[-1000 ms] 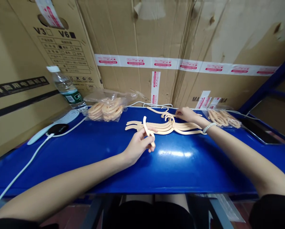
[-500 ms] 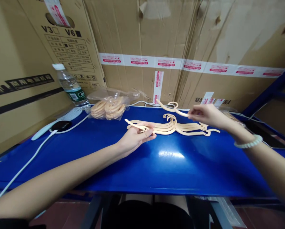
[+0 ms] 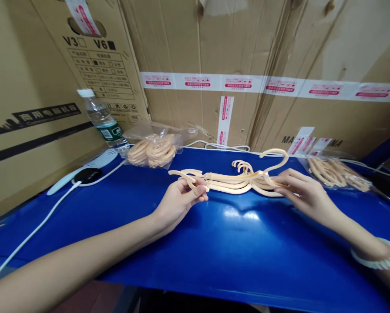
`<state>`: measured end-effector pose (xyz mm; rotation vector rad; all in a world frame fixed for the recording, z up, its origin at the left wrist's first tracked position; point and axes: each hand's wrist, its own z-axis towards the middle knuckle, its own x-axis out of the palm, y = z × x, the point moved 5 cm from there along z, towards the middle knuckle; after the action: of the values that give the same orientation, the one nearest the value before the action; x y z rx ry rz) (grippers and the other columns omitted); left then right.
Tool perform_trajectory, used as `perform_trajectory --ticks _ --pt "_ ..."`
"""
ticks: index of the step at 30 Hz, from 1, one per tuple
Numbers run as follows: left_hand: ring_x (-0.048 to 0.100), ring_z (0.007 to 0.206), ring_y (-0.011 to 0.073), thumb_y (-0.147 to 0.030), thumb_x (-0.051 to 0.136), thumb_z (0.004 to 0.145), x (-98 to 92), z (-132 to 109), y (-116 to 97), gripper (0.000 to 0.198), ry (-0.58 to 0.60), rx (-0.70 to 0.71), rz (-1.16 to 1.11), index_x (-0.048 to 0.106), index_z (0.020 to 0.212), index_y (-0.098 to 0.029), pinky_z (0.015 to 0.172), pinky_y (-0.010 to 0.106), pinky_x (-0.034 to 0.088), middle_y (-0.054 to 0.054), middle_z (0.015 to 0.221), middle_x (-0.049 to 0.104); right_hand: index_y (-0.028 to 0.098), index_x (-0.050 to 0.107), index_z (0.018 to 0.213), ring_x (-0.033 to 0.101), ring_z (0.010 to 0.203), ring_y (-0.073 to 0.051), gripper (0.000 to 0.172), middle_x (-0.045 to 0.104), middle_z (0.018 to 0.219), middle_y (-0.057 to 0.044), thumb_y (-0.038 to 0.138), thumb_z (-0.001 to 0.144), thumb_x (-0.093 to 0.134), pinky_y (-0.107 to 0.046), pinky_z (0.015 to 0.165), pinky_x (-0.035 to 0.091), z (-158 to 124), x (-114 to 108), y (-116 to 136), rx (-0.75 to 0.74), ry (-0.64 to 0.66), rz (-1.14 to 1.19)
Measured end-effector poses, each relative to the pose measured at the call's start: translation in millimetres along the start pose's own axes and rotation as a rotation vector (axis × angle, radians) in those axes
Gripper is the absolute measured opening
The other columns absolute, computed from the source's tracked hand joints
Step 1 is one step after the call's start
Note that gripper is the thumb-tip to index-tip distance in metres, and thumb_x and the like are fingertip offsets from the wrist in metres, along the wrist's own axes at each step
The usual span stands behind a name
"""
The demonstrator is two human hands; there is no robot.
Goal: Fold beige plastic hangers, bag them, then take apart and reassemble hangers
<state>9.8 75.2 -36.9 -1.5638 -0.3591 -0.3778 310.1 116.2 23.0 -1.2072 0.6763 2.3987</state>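
A beige plastic hanger (image 3: 234,176) is held level just above the blue table (image 3: 240,252), over a small stack of like hangers (image 3: 237,188). My left hand (image 3: 178,202) pinches its left end together with a short curved beige piece (image 3: 190,180). My right hand (image 3: 299,191) grips the hanger's right side beside its raised hook (image 3: 276,157). A pale bead bracelet (image 3: 378,261) sits on my right wrist.
A clear bag of beige rings (image 3: 154,150) lies at the back left, beside a water bottle (image 3: 102,119). Another bag of beige parts (image 3: 334,171) lies at the back right. A white handheld device (image 3: 80,167) with a black pad and a white cable lies left. Cardboard boxes wall the back.
My right hand lifted a hanger from behind the stack and brought it forward over the stack. My left hand turned its curved piece and met the hanger's left end.
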Motion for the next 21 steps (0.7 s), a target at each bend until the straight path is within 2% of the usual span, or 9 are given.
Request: perform_trajectory --ticks 6,10,12,16,21 --pt "0.057 0.071 0.0089 -0.037 0.093 0.068 -0.4 1.2 2.6 0.036 0.024 0.019 -0.004 0.067 0.075 -0.013 0.072 0.020 0.051 -0.001 0.074 0.062 0.025 0.066 0.105 0.065 0.084 -0.021 0.011 0.069 0.095 -0.005 0.023 0.097 0.059 -0.031 0.072 0.051 -0.8 -4.2 6.7 0.003 0.025 0.056" --pt "0.065 0.088 0.0163 -0.035 0.091 0.071 2.6 -1.5 7.0 0.035 0.065 -0.052 -0.069 0.064 0.076 -0.014 0.085 0.033 0.055 0.004 0.096 0.067 0.026 0.065 0.106 0.066 0.087 -0.021 0.013 0.070 0.099 -0.003 0.021 0.095 0.062 -0.031 0.076 0.052 -2.2 -3.0 9.9 -0.016 0.001 0.045" --pt "0.068 0.087 0.0188 -0.033 0.090 0.073 5.3 -3.7 8.0 0.034 0.097 -0.096 -0.089 0.062 0.077 -0.014 0.085 0.036 0.056 0.006 0.103 0.068 0.028 0.065 0.108 0.065 0.088 -0.022 0.016 0.071 0.099 -0.003 0.020 0.095 0.062 -0.032 0.078 0.051 -3.1 -2.7 10.6 -0.022 -0.009 0.012" --pt "0.070 0.082 0.0176 -0.033 0.089 0.075 6.1 -6.1 6.8 0.034 0.099 -0.131 -0.113 0.062 0.079 -0.013 0.082 0.035 0.057 0.006 0.101 0.070 0.030 0.065 0.110 0.066 0.091 -0.025 0.020 0.072 0.096 -0.003 0.018 0.093 0.063 -0.036 0.079 0.051 -3.9 -3.8 14.6 -0.063 -0.048 -0.035" --pt "0.069 0.074 0.0146 -0.033 0.092 0.071 4.7 -6.3 8.4 0.036 0.089 -0.170 -0.117 0.064 0.079 -0.012 0.074 0.028 0.058 0.004 0.088 0.070 0.033 0.066 0.112 0.067 0.089 -0.027 0.028 0.068 0.088 -0.004 0.014 0.091 0.064 -0.038 0.072 0.052 -4.7 -3.9 21.3 -0.112 -0.076 -0.030"
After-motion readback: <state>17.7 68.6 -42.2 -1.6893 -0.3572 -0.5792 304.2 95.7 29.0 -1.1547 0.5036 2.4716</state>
